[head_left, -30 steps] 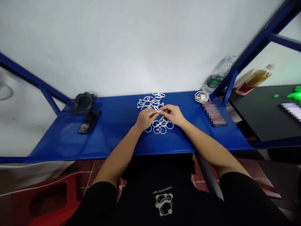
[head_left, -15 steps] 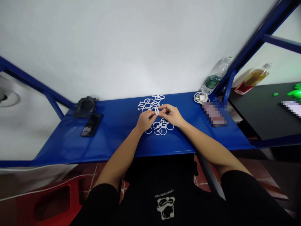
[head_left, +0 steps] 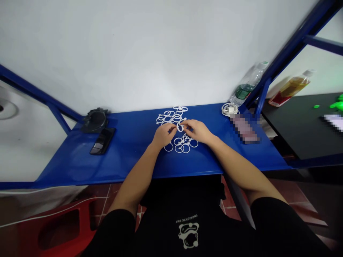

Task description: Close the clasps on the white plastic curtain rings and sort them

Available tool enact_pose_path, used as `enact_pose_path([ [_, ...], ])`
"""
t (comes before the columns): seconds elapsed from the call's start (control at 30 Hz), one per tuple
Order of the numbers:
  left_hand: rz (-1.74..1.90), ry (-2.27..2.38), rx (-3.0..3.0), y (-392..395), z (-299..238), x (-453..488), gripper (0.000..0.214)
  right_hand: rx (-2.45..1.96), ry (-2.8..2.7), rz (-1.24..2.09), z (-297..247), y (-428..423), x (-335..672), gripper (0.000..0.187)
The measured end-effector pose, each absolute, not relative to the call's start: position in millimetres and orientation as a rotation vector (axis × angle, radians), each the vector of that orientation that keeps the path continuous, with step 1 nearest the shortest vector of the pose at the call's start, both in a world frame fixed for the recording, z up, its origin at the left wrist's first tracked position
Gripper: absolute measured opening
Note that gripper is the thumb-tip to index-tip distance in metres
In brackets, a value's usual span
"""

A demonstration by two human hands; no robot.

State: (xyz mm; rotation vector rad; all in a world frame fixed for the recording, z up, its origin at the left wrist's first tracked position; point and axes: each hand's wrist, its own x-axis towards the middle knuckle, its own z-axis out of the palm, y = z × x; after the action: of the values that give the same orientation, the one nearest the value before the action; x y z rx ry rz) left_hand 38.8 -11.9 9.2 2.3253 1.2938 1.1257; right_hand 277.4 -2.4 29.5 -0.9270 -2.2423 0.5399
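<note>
Between my two hands, just above the table, is a small white ring, which looks like a plastic loop. My left hand pinches its left side with thumb and fingertips. On the other side my right hand grips it with curled fingers. Several loose white rings with small knobs lie in an overlapping heap behind my hands. A second group of white rings lies in front, below my fingers. My hands partly cover both groups.
All this lies on a blue table against a white wall. At left are a black phone and a dark crumpled item. A coiled white cable, a clear bottle and a blurred-out flat object sit at right.
The held ring has turned to show a rounder opening. My left hand has shifted slightly left, and my right hand has moved a little to the right.
</note>
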Motion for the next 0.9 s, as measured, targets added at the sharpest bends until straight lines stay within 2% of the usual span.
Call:
enact_pose_path([
  [0.27, 0.792, 1.538, 2.194, -7.1, 5.5, 33.2, 0.01, -0.939, -2.434, 0.487, 22.5, 9.0, 291.7, 0.037],
  [0.37, 0.772, 1.507, 2.239, -7.3, 4.0, 34.2, 0.011, -1.081, -2.348, 0.413, 16.3, 18.6, 294.0, 0.036],
  [0.53, 0.798, 1.456, 2.302, -5.9, 0.4, 35.6, 0.011, -1.274, -2.414, 0.251, 7.9, 32.5, 295.9, 0.045],
  [0.77, 0.825, 1.437, 2.316, -2.1, -6.8, 34.3, 0.016, -1.333, -2.462, 0.211, 6.8, 34.6, 295.6, 0.026],
  [0.9, 0.828, 1.414, 2.303, -1.4, -7.1, 33.4, 0.02, -1.291, -2.383, 0.239, 4.8, 35.1, 297.4, 0.027],
])
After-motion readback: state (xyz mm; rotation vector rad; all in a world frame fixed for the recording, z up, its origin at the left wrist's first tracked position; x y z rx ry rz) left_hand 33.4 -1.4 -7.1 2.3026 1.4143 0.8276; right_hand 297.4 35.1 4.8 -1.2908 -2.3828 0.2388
